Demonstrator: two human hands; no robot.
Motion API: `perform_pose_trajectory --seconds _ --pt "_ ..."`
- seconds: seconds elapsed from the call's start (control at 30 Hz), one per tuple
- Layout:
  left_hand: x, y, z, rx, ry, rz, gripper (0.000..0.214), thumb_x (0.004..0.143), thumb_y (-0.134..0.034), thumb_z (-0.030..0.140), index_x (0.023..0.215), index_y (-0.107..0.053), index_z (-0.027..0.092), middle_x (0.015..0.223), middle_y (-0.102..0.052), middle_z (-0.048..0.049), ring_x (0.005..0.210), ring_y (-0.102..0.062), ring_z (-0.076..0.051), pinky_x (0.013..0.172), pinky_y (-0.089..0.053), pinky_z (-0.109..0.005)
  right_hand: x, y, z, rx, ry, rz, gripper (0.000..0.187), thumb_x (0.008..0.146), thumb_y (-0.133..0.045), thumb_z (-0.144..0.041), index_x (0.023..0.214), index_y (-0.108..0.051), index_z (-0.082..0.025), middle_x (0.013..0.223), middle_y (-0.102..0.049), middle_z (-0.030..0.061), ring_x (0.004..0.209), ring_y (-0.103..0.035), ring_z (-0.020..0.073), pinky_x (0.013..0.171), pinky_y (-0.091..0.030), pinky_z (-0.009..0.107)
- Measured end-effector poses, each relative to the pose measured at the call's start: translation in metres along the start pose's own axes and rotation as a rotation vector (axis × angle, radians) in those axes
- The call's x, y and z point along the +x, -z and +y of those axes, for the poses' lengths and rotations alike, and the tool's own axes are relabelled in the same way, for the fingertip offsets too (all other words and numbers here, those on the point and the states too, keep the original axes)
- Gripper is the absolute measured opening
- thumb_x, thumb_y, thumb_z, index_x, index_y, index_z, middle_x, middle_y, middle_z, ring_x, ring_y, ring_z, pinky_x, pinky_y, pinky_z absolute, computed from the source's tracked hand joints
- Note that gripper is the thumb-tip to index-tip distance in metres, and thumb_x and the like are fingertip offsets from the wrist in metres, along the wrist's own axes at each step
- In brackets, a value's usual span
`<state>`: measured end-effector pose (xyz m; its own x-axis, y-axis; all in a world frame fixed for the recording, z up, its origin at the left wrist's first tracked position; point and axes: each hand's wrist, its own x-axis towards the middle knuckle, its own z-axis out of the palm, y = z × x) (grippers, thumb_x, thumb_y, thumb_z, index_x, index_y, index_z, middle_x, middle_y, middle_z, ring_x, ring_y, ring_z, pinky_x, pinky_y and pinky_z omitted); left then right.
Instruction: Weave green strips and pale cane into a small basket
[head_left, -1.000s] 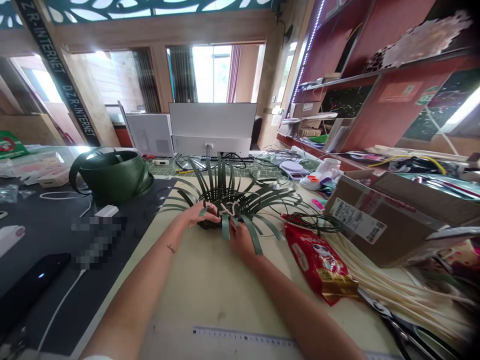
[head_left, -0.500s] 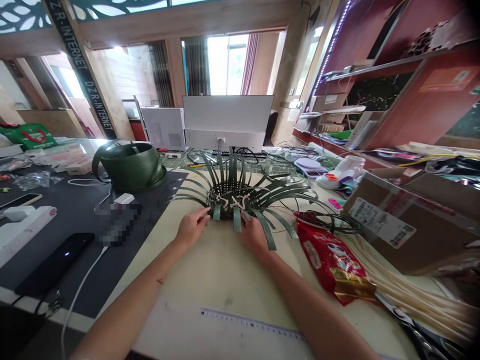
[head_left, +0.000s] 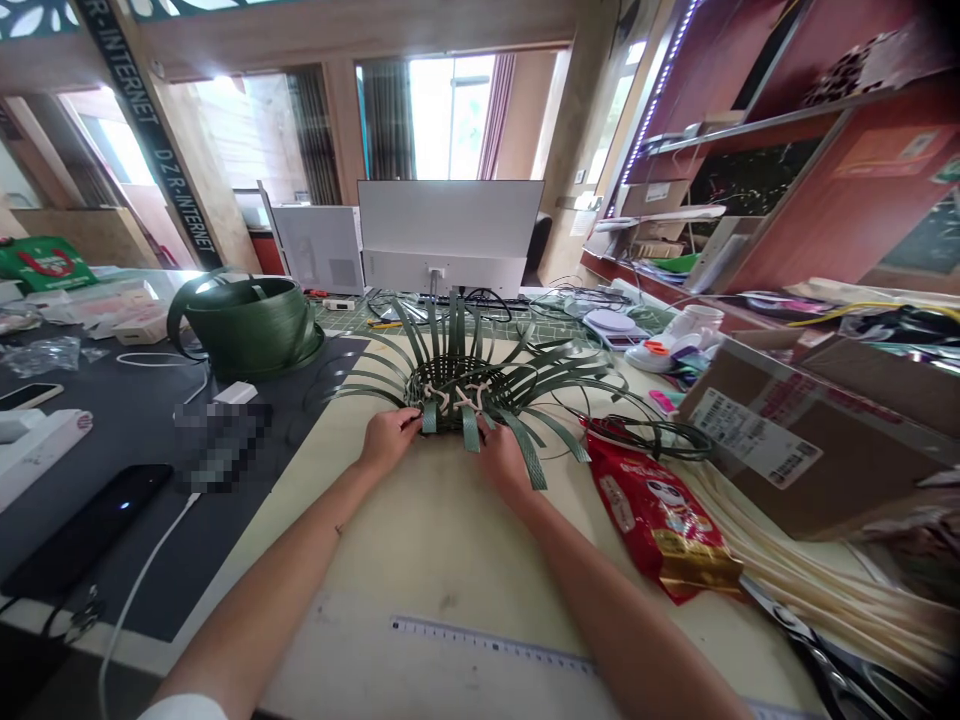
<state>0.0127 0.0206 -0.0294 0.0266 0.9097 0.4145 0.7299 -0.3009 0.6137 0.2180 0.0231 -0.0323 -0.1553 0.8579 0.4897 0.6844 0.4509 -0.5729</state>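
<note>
A half-woven basket [head_left: 457, 385] of dark green flat strips sits on the cream table, its loose strips fanning up and outward. A pale cord runs through the weave along its near rim. My left hand [head_left: 388, 438] pinches a green strip at the basket's near left edge. My right hand [head_left: 501, 458] holds the near right edge, fingers on a strip and the pale cord.
A coil of green strip [head_left: 244, 325] stands at the left on a black mat [head_left: 112, 440], with a phone [head_left: 82, 530] and cable. A red snack bag [head_left: 660, 520], pale reeds [head_left: 810, 590], a cardboard box [head_left: 795, 440] and scissors lie right. A monitor [head_left: 448, 238] stands behind. A ruler [head_left: 495, 645] lies near me.
Both hands stayed at the basket's near rim; the left hand closed in on a strip at the left edge. The view shifted slightly.
</note>
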Motion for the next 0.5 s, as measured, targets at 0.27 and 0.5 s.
perform_pose_trajectory --seconds 0.27,0.5 --pt "0.005 0.007 0.005 -0.018 0.101 -0.092 0.022 0.078 -0.057 0.036 0.073 -0.069 0.018 0.047 -0.055 0.0033 0.050 -0.050 -0.012 0.050 -0.030 -0.021 -0.001 -0.001 -0.007 0.048 -0.113 0.025 0.033 0.086 -0.036 -0.042 0.074 -0.063 -0.028 0.068 -0.062 0.0085 0.066 -0.060 0.0261 0.058 -0.045 0.036" --pt "-0.011 -0.009 -0.002 -0.102 0.024 0.061 0.031 0.088 -0.048 0.036 0.100 -0.069 0.018 0.061 -0.065 -0.0005 0.055 -0.056 -0.013 0.058 -0.041 -0.022 0.000 -0.004 0.001 0.092 -0.022 0.073 0.030 0.085 -0.038 -0.046 0.076 -0.064 -0.035 0.068 -0.062 0.0072 0.071 -0.062 0.0292 0.060 -0.048 0.040"
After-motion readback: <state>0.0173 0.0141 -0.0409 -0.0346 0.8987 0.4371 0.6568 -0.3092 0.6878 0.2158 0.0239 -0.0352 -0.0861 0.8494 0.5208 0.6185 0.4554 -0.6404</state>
